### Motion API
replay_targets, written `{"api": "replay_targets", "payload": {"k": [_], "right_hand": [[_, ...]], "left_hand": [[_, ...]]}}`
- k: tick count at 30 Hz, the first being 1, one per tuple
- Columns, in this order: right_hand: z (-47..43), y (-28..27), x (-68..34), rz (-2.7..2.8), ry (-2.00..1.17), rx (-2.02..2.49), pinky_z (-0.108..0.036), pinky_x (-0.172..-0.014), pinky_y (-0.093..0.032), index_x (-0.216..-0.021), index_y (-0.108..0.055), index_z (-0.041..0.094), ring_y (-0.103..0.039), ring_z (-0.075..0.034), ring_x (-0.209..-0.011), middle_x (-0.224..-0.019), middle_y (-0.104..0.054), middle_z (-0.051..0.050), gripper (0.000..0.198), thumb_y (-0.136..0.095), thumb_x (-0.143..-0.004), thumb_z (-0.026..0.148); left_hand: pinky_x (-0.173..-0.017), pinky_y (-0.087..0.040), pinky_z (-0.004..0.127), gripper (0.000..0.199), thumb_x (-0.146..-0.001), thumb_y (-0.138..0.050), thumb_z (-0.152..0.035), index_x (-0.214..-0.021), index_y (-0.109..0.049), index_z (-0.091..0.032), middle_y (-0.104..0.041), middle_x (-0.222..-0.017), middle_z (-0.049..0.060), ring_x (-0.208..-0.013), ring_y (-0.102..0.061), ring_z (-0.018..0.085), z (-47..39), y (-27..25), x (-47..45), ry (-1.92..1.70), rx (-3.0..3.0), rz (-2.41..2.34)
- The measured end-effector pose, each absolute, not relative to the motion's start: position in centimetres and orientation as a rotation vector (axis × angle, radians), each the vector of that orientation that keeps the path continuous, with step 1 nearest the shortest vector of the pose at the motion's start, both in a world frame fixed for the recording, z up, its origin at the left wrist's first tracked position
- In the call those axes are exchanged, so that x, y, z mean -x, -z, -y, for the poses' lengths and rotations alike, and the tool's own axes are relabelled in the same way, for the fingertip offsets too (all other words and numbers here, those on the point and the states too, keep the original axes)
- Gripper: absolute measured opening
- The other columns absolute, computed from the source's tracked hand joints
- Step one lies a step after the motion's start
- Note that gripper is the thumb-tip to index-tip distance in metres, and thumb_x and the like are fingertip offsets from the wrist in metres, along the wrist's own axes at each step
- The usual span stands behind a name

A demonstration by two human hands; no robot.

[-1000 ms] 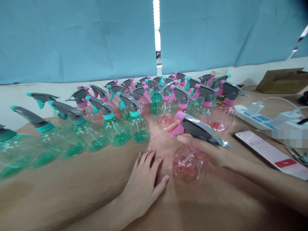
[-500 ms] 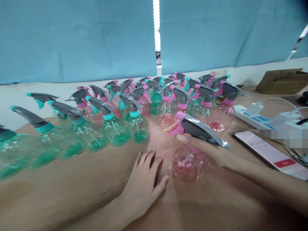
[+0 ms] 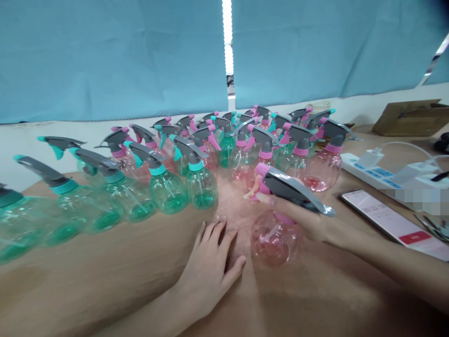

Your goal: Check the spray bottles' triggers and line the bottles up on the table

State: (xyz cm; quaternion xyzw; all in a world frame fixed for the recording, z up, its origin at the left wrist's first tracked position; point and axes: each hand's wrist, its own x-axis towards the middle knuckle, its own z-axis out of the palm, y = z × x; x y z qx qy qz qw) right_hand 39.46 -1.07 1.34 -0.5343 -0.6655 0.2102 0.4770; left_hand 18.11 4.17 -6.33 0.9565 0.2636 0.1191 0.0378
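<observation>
A pink spray bottle (image 3: 275,243) stands on the wooden table, its grey and pink trigger head pointing away to the left. Around that head my right hand (image 3: 298,213) is closed, with the fingertips on the pink trigger and part of the hand hidden behind the grey body. My left hand (image 3: 210,267) lies flat on the tabletop, fingers a little spread, holding nothing. Beyond its fingertips stands a green spray bottle (image 3: 202,187) with a turquoise collar. A pink spray bottle (image 3: 324,166) with some pink colour at its base stands behind my right hand.
Several green and pink spray bottles crowd the back and left of the table (image 3: 140,267). To the right lie a phone (image 3: 396,224) and a white power strip (image 3: 379,173) with plugs and cables. A cardboard box (image 3: 410,119) stands at the back right, and a blue curtain (image 3: 122,56) hangs behind.
The fingers of my right hand have drawn the pink trigger closer to the grey sprayer head. My left hand and the other bottles have stayed in place.
</observation>
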Motion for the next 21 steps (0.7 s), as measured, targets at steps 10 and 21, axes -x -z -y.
{"api": "replay_targets", "payload": {"k": [10, 21], "right_hand": [[1.18, -0.79, -39.9, 1.598, -0.525, 1.277, -0.026, -0.054, -0.036, -0.069, -0.042, 0.023, -0.04, -0.013, -0.059, -0.066, -0.037, 0.003, 0.025, -0.051, -0.089, 0.034], [1.24, -1.26, -39.41, 1.618, -0.467, 1.284, -0.028, -0.054, -0.043, -0.072, -0.05, 0.026, -0.047, -0.015, -0.059, -0.063, -0.045, 0.002, 0.018, -0.053, -0.087, 0.036]], "left_hand": [[-0.105, -0.032, 0.056, 0.042, -0.092, -0.051, -0.039, -0.126, -0.051, -0.015, -0.049, -0.136, 0.016, -0.128, -0.042, 0.032, -4.25, 6.41, -18.09, -0.364, -2.95, -0.827], [-0.106, -0.031, 0.056, 0.041, -0.093, -0.05, -0.037, -0.127, -0.051, -0.016, -0.05, -0.135, 0.014, -0.128, -0.041, 0.032, -4.23, 6.26, -18.12, -0.365, -2.932, -0.819]]}}
